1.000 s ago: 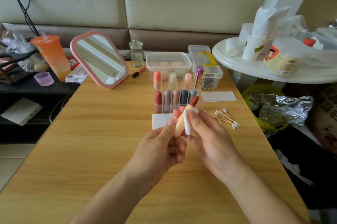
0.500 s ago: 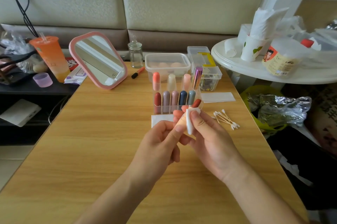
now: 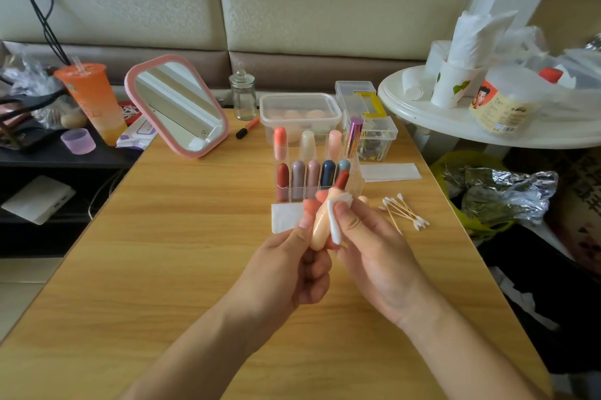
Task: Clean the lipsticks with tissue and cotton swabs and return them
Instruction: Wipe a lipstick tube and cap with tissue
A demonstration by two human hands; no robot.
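**Above the wooden table [image 3: 195, 237], one lipstick between two hands**

In the clear rack [image 3: 357, 180] at mid-table stand nine capped lipsticks. Four are in the back row [image 3: 306, 144]: coral, cream, pale pink and a metallic purple one. Five are in the front row [image 3: 313, 175]: red, mauve, dusty pink, navy and grey-blue. Two flat tissue sheets lie on the wood, one [image 3: 284, 216] just in front of the rack and one [image 3: 390, 171] to its right. A loose heap of cotton swabs [image 3: 403, 212] lies near the right edge, too tangled to count.

The tenth lipstick [image 3: 320, 225] is uncapped and held in the air just in front of the rack. It has a glossy peach barrel and a brick-red bullet, and it tilts up and away to the right.

The left hand [image 3: 289, 269] pinches the barrel between thumb and forefinger, with the other fingers curled under. The right hand [image 3: 374, 253] grips a folded tissue [image 3: 335, 220], its thumb pressing the tissue against the barrel's upper right side, just below the bullet.
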